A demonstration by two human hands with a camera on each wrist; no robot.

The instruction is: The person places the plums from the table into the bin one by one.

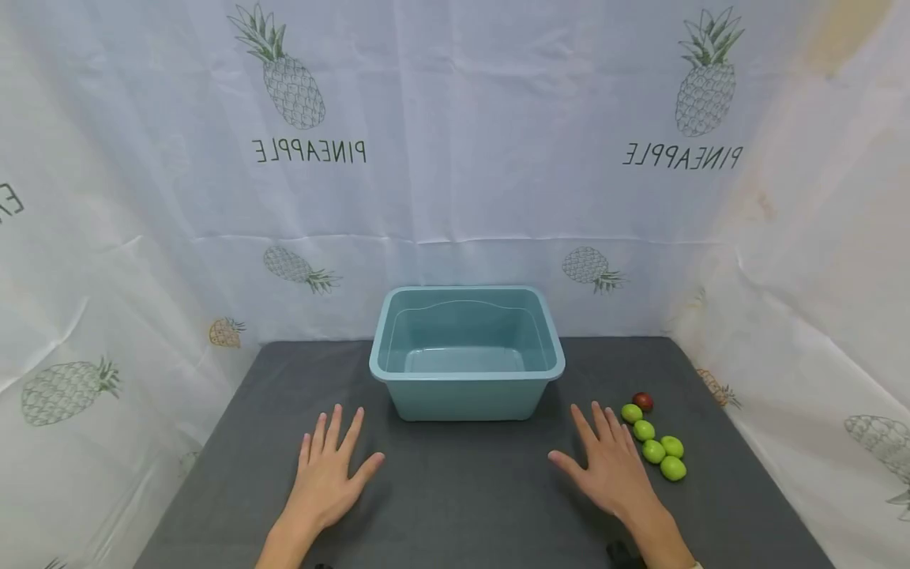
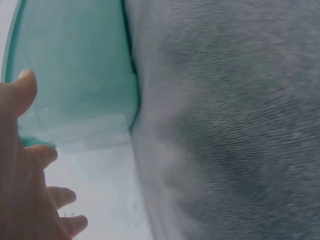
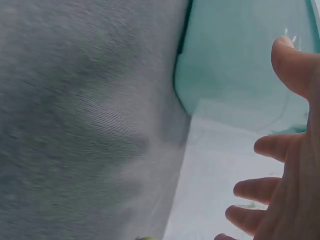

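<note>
A teal plastic basin (image 1: 465, 399) stands at the back middle of the dark table, and nothing shows inside it. My left hand (image 1: 329, 478) is over the table in front of the basin's left side, fingers spread and holding nothing. On the other side my right hand (image 1: 610, 466) is spread the same way, also holding nothing. Just right of it lie several small green fruits (image 1: 653, 451) and one dark red fruit (image 1: 643, 401). Both wrist views show the basin's side wall (image 2: 75, 60) beyond the thumb, apart from the fingers.
The table (image 1: 462, 506) has a dark grey cloth surface. White curtains (image 1: 490, 158) printed with pineapples hang behind it and along both sides. A small black object (image 1: 622, 553) sits by the right wrist.
</note>
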